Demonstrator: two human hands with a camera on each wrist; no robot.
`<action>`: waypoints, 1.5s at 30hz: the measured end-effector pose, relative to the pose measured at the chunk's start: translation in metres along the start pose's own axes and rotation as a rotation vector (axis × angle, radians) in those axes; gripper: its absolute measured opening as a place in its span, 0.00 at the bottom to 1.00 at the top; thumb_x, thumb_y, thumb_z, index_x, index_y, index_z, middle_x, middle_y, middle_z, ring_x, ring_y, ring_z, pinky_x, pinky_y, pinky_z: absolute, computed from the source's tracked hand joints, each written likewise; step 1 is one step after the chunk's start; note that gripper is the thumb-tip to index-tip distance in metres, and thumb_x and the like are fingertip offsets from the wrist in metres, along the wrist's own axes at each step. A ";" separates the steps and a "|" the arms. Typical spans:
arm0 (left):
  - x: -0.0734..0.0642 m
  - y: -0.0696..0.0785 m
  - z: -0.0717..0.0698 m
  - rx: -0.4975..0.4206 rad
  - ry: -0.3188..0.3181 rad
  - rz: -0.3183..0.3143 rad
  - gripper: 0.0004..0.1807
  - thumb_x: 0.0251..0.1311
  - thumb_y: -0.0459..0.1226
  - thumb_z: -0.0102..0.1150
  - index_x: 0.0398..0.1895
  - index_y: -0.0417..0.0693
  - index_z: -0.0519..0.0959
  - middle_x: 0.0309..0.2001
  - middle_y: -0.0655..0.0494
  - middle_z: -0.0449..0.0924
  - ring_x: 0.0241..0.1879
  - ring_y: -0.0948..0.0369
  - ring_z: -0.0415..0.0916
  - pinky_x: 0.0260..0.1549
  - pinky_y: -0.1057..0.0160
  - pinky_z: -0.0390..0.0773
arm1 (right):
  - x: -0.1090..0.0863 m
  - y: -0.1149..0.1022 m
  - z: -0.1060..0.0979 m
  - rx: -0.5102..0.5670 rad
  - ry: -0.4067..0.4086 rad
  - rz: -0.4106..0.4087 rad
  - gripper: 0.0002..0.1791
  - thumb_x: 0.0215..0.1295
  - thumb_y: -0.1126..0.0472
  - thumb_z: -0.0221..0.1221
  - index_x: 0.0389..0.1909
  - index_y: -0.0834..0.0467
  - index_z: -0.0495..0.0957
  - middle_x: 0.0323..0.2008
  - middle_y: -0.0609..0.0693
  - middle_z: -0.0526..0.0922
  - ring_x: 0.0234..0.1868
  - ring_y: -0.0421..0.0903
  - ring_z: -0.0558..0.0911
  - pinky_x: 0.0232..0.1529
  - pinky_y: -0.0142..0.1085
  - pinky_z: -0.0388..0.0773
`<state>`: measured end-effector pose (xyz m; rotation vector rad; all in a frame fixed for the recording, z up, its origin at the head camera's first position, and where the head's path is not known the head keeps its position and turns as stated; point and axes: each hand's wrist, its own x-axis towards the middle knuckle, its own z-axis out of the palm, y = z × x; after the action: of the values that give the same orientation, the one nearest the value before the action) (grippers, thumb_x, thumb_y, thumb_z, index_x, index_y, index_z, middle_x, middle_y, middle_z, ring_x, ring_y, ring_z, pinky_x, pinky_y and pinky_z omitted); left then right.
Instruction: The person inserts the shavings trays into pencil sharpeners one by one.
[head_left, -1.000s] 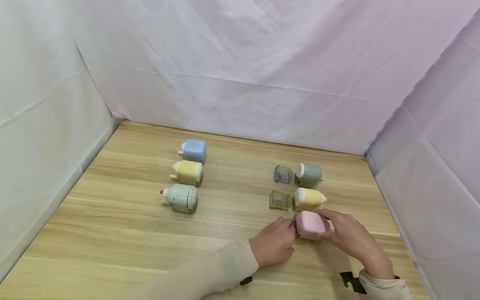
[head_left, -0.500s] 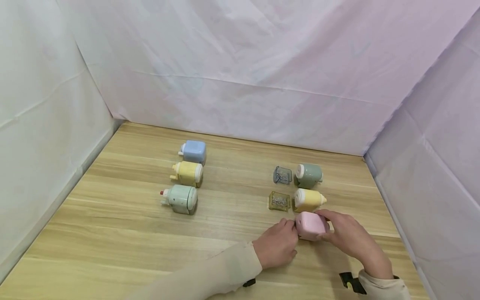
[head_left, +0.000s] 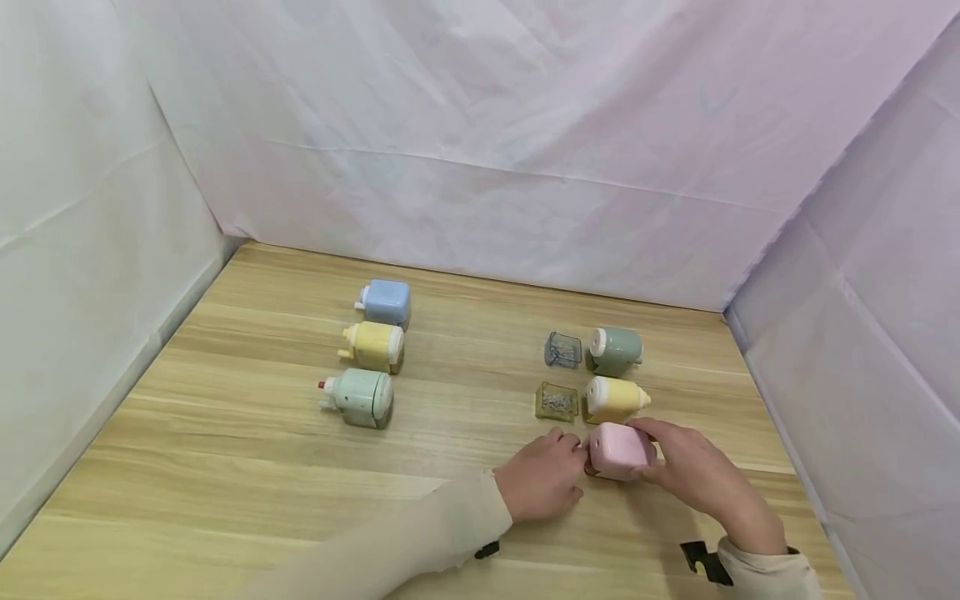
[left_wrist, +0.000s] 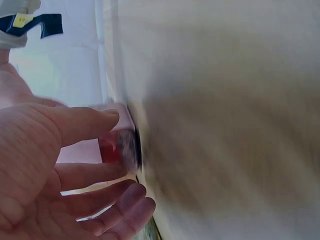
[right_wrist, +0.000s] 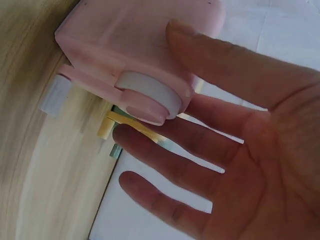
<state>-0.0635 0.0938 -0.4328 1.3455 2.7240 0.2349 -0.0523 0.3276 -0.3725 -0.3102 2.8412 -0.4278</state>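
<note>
A pink crank pencil sharpener (head_left: 622,451) stands at the near end of the right-hand row. My right hand (head_left: 693,471) grips its crank end, the thumb on one side and fingers on the other; the pink crank (right_wrist: 92,82) shows in the right wrist view. At the opposite face, my left hand (head_left: 543,477) holds the sharpener's clear reddish shavings drawer (left_wrist: 117,147) between thumb and index finger, the other fingers loosely bent. In the head view that hand mostly hides the drawer, so how far it sits inside cannot be told.
Behind the pink one stand a yellow sharpener (head_left: 615,400) and a dark green sharpener (head_left: 617,350). Beside them lie a yellowish drawer (head_left: 557,402) and a grey-blue drawer (head_left: 562,350) holding shavings. On the left stand blue (head_left: 387,302), yellow (head_left: 375,346) and pale green (head_left: 362,396) sharpeners.
My left hand moves slightly right against the pink sharpener, then draws back a little to the left. My right hand keeps its grip and the sharpener stays in place.
</note>
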 end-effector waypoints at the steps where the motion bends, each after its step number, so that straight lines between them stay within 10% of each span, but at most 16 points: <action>1: 0.000 -0.003 -0.001 -0.007 -0.001 -0.004 0.20 0.72 0.49 0.68 0.60 0.48 0.85 0.55 0.58 0.86 0.53 0.63 0.79 0.53 0.68 0.79 | 0.000 0.000 0.000 -0.001 -0.004 -0.009 0.34 0.55 0.60 0.80 0.63 0.64 0.81 0.55 0.61 0.89 0.53 0.59 0.88 0.52 0.59 0.86; 13: 0.005 -0.036 -0.017 -0.051 0.189 0.002 0.13 0.73 0.41 0.66 0.55 0.46 0.87 0.48 0.57 0.86 0.47 0.62 0.81 0.49 0.68 0.83 | -0.004 0.007 -0.030 -0.075 0.029 -0.018 0.36 0.61 0.54 0.78 0.67 0.64 0.80 0.61 0.64 0.86 0.57 0.67 0.86 0.54 0.65 0.84; 21: 0.014 -0.052 -0.022 -0.182 0.277 -0.150 0.20 0.73 0.39 0.67 0.64 0.39 0.80 0.55 0.49 0.84 0.53 0.57 0.81 0.52 0.65 0.85 | 0.003 0.000 -0.044 -0.072 0.138 -0.032 0.32 0.70 0.54 0.72 0.70 0.63 0.77 0.65 0.66 0.83 0.61 0.70 0.84 0.58 0.68 0.80; 32: 0.023 -0.072 -0.013 -0.367 0.090 -0.274 0.44 0.70 0.44 0.72 0.81 0.35 0.64 0.78 0.39 0.70 0.77 0.46 0.70 0.77 0.54 0.71 | 0.009 -0.006 -0.039 -0.052 0.216 -0.042 0.29 0.70 0.55 0.72 0.68 0.62 0.79 0.60 0.65 0.86 0.59 0.67 0.85 0.55 0.67 0.81; 45: 0.032 -0.078 -0.008 -0.482 0.088 -0.293 0.30 0.70 0.37 0.71 0.72 0.36 0.77 0.67 0.41 0.82 0.68 0.49 0.80 0.71 0.56 0.78 | 0.006 -0.002 -0.039 -0.047 0.221 -0.020 0.28 0.71 0.56 0.71 0.68 0.62 0.79 0.60 0.66 0.86 0.58 0.68 0.85 0.53 0.67 0.81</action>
<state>-0.1446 0.0720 -0.4396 0.8154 2.6390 0.8717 -0.0687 0.3342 -0.3369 -0.3190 3.0695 -0.4237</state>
